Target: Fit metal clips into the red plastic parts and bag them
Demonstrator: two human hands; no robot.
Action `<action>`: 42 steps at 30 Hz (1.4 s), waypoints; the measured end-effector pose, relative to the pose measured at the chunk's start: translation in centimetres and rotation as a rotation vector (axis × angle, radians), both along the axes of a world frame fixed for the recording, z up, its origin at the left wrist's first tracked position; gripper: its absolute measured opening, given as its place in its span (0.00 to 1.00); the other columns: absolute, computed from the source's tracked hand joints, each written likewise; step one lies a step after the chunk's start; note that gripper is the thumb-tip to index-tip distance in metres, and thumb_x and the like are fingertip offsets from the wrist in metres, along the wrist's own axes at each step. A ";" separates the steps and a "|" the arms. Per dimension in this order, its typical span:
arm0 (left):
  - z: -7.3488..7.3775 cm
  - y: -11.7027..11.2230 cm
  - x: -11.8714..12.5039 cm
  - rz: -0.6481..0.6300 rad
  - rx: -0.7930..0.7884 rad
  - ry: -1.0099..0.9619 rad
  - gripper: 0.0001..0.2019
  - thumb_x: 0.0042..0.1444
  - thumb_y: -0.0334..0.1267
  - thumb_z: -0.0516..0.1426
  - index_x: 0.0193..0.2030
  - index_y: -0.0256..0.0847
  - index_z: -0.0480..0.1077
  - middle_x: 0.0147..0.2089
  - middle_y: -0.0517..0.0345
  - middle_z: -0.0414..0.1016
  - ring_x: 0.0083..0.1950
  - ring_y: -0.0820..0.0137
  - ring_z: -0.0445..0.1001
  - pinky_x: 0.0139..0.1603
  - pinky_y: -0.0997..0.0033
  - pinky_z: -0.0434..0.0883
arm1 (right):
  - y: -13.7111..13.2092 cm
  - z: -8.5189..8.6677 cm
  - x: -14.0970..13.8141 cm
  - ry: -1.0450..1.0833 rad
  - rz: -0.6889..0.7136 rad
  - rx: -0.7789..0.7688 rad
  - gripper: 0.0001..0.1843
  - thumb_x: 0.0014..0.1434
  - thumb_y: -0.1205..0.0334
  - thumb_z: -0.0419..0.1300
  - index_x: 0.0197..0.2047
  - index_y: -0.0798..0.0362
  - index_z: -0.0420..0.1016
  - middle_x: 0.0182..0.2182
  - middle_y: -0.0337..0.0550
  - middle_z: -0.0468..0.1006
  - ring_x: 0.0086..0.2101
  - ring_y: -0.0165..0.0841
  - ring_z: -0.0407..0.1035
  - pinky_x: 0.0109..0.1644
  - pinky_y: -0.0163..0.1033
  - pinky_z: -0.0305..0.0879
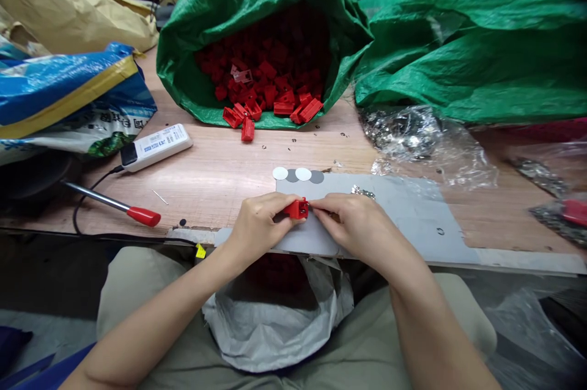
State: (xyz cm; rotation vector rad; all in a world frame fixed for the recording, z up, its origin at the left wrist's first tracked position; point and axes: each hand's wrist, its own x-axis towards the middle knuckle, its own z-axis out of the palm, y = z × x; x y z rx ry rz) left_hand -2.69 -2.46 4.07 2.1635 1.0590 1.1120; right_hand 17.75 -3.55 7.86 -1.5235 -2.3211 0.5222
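left hand (257, 225) is clenched on the small red part (297, 208), thumb over fingers; right hand (362, 228) pinches its other end, pressing something too small to tell; the part hovers just above the near edge of the grey board (413, 213); i judge it best to brace both wrists on the board and keep the part level, since a slip drops it into the grey bag (275, 323) below the board; beyond the board the green sack (192, 72) spills red pieces; left of the board lie a red-handled tool (137, 214) and white adapter (156, 147), well apart; the board's right half gives moving room.
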 end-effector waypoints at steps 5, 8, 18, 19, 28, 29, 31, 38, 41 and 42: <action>0.1 0.0 0.1 0.015 -0.004 0.020 0.10 0.55 0.30 0.66 0.45 0.37 0.78 0.37 0.55 0.83 0.37 0.68 0.80 0.39 0.71 0.74 | 0.4 -0.1 0.2 0.058 -0.008 -0.060 0.14 0.64 0.71 0.58 0.44 0.50 0.85 0.43 0.43 0.86 0.41 0.40 0.80 0.44 0.39 0.69; 0.0 0.0 0.2 0.042 -0.022 0.015 0.10 0.55 0.30 0.66 0.45 0.38 0.78 0.38 0.55 0.83 0.38 0.68 0.80 0.39 0.71 0.74 | 1.0 -0.2 1.0 0.221 0.043 -0.211 0.14 0.66 0.68 0.57 0.46 0.50 0.85 0.41 0.39 0.86 0.39 0.36 0.80 0.42 0.35 0.69; -0.2 -0.2 0.1 0.026 0.006 0.011 0.10 0.57 0.31 0.65 0.46 0.38 0.78 0.40 0.53 0.84 0.39 0.67 0.81 0.40 0.70 0.75 | 0.8 0.3 0.6 0.178 0.002 -0.244 0.18 0.64 0.68 0.56 0.49 0.46 0.85 0.44 0.38 0.86 0.41 0.37 0.80 0.43 0.36 0.69; -0.2 -0.2 0.1 0.027 0.013 0.015 0.10 0.57 0.31 0.65 0.46 0.37 0.78 0.40 0.53 0.84 0.39 0.67 0.81 0.40 0.70 0.75 | 0.7 0.4 0.3 0.150 -0.014 -0.235 0.18 0.64 0.68 0.56 0.48 0.45 0.85 0.44 0.38 0.86 0.41 0.38 0.80 0.42 0.36 0.68; 0.0 -0.2 0.0 -0.009 0.049 0.071 0.09 0.60 0.30 0.60 0.47 0.38 0.78 0.40 0.52 0.83 0.37 0.68 0.80 0.39 0.71 0.75 | -0.2 1.8 -2.4 -0.229 -0.166 -0.133 0.16 0.62 0.69 0.56 0.34 0.49 0.86 0.33 0.47 0.86 0.34 0.41 0.79 0.35 0.40 0.63; 0.0 -0.2 0.0 -0.009 0.055 0.065 0.10 0.61 0.30 0.60 0.47 0.39 0.78 0.39 0.53 0.83 0.37 0.68 0.80 0.39 0.71 0.75 | -0.2 1.8 -2.5 -0.259 -0.167 -0.118 0.15 0.62 0.69 0.56 0.34 0.49 0.86 0.31 0.47 0.86 0.32 0.41 0.78 0.34 0.40 0.62; 0.0 -0.2 0.1 -0.011 0.069 0.057 0.10 0.61 0.30 0.59 0.48 0.39 0.78 0.38 0.54 0.83 0.37 0.69 0.80 0.38 0.72 0.75 | -0.3 1.8 -2.8 -0.296 -0.159 -0.090 0.15 0.61 0.68 0.57 0.33 0.50 0.86 0.29 0.48 0.85 0.29 0.39 0.77 0.31 0.40 0.59; 0.1 -0.3 0.0 -0.013 0.084 0.052 0.09 0.61 0.29 0.59 0.46 0.37 0.78 0.38 0.54 0.83 0.36 0.69 0.80 0.38 0.72 0.74 | -0.5 1.4 -3.0 -0.287 -0.191 -0.082 0.14 0.62 0.68 0.56 0.31 0.53 0.83 0.29 0.52 0.83 0.27 0.39 0.74 0.31 0.40 0.57; 0.1 -0.6 0.2 0.008 0.056 0.058 0.09 0.59 0.28 0.61 0.46 0.38 0.78 0.39 0.54 0.83 0.38 0.68 0.80 0.39 0.71 0.74 | 0.0 0.9 -1.6 -0.061 -0.137 -0.174 0.15 0.63 0.67 0.55 0.33 0.54 0.84 0.29 0.48 0.83 0.29 0.37 0.74 0.33 0.38 0.60; 0.1 -0.6 0.2 0.019 0.037 0.050 0.08 0.59 0.28 0.62 0.45 0.38 0.78 0.40 0.54 0.83 0.38 0.68 0.80 0.39 0.71 0.74 | 0.3 0.6 -0.8 0.052 -0.093 -0.239 0.16 0.64 0.66 0.55 0.34 0.54 0.85 0.28 0.45 0.82 0.29 0.36 0.73 0.33 0.37 0.61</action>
